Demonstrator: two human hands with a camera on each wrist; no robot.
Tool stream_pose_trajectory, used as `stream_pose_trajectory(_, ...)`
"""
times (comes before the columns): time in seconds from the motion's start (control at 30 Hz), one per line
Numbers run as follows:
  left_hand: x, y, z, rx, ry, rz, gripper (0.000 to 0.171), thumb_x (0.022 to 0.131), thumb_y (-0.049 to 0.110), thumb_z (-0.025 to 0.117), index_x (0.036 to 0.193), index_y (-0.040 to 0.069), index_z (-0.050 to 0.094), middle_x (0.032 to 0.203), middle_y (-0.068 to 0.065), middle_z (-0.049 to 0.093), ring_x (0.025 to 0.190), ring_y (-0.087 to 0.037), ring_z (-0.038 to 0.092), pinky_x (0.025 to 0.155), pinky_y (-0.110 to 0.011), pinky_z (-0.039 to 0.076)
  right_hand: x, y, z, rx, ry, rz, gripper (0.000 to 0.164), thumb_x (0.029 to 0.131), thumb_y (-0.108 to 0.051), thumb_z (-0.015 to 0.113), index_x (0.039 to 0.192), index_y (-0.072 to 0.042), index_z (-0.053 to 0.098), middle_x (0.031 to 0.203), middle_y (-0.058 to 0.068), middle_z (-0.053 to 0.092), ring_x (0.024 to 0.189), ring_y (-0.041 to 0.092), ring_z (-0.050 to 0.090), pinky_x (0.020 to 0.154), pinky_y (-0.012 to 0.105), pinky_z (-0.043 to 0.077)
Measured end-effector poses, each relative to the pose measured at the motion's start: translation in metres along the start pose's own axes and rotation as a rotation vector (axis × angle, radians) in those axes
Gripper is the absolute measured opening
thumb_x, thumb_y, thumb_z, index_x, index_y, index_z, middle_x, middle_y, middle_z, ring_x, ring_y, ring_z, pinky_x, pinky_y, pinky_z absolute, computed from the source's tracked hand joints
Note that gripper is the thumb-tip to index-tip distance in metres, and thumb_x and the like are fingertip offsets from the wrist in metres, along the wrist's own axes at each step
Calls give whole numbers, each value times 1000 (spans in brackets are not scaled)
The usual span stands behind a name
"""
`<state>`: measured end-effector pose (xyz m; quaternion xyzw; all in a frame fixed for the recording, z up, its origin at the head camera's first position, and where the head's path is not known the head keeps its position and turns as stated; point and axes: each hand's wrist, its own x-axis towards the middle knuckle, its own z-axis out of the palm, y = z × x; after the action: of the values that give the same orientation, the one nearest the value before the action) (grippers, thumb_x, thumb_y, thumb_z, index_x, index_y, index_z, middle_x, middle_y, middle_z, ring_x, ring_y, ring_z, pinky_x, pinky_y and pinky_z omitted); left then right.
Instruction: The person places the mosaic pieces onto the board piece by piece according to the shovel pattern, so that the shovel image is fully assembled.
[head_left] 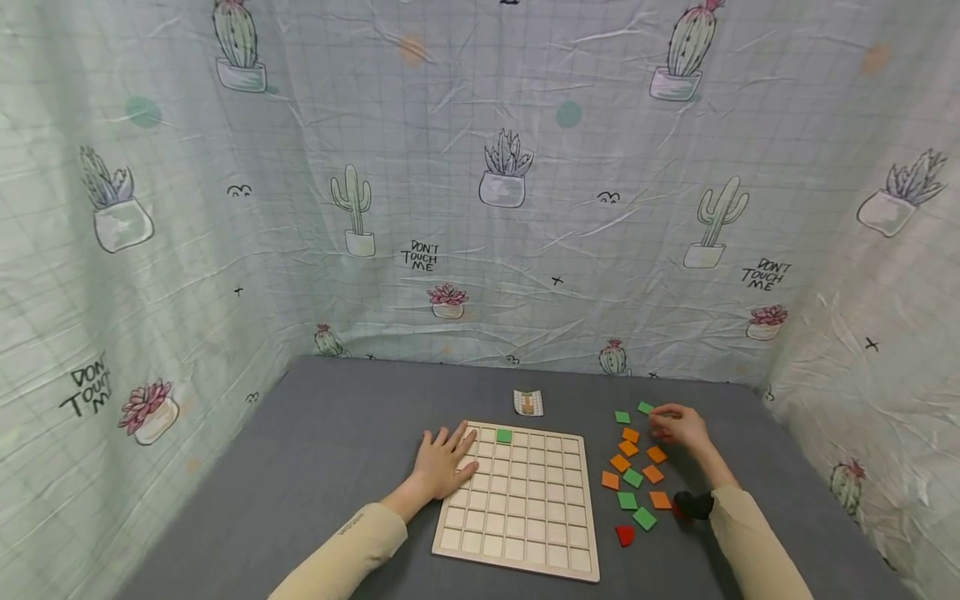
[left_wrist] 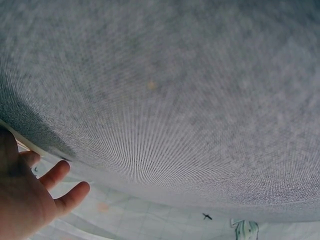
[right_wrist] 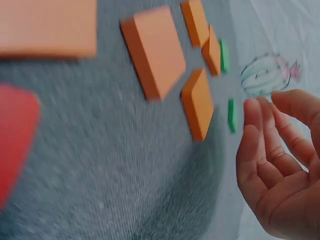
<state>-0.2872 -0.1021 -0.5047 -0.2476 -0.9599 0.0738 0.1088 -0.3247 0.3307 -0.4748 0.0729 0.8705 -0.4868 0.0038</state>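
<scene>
A pale wooden grid board lies on the grey table, with one green square tile in its far row. My left hand rests on the board's left edge, fingers spread; in the left wrist view, part of the hand shows at the lower left. My right hand hovers over the loose pieces, its fingertips right at the farthest green tile. The right wrist view shows this hand with loosely bent fingers and nothing between them, the green tile just beyond the fingertips.
Right of the board lie several orange tiles, several green tiles and a red piece. Another red piece is partly behind the black wrist camera. A small printed card lies behind the board. A patterned curtain encloses the table.
</scene>
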Motion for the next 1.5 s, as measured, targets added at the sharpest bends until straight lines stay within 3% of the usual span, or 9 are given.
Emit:
stream_pose_trajectory(0.23,-1,0,2,-11,-9,1,56,92,51,32,139,20,34,144,-4,34,121,-30,41,90,-53,31,12,14,-5,86,78,82,38,89,-20,54,115,8,52,74,-8,63,61,5,61,60,28,52)
stream_pose_trajectory(0.5,0,0,2,-8,3,3,56,92,50,33,139,20,35,144,-4,34,120,-30,42,90,-53,32,27,17,-1,137,75,121,45,89,-19,52,124,8,44,69,-8,59,58,4,60,57,25,51)
stream_pose_trajectory(0.6,0,-1,2,-9,-2,3,56,92,50,32,139,20,34,144,-5,34,120,-30,42,90,-52,32,31,16,1,102,70,132,44,89,-17,51,125,7,45,69,-6,60,56,5,59,56,25,51)
stream_pose_trajectory(0.83,0,-1,2,0,-13,-2,56,92,51,31,139,20,34,144,-4,33,121,-30,41,90,-52,32,38,12,6,-116,68,141,45,84,-20,58,122,4,50,76,9,64,58,10,57,55,27,50)
stream_pose_trajectory(0.97,1,-1,2,15,-10,0,56,92,51,30,139,21,33,144,-3,33,121,-30,42,90,-52,32,38,9,8,-188,84,158,44,83,-21,60,119,3,53,83,16,64,62,13,58,58,29,50)
stream_pose_trajectory(1.13,2,-1,2,26,-20,-5,57,92,52,29,140,21,32,145,-3,32,121,-29,41,90,-52,32,37,6,8,-180,64,177,42,82,-19,62,116,3,53,94,21,59,64,15,57,58,28,50)
stream_pose_trajectory(1.37,1,0,0,20,-21,-9,57,92,52,30,140,21,32,144,-3,33,122,-29,41,90,-52,32,35,4,2,-207,-32,155,40,78,-18,67,111,2,55,91,19,52,66,15,51,56,27,48)
stream_pose_trajectory(1.5,0,0,-1,10,-19,-7,56,92,51,31,140,21,33,144,-3,34,121,-29,41,90,-52,32,30,4,-2,-182,-98,158,44,80,-18,65,116,3,52,109,28,49,76,19,57,64,31,50)
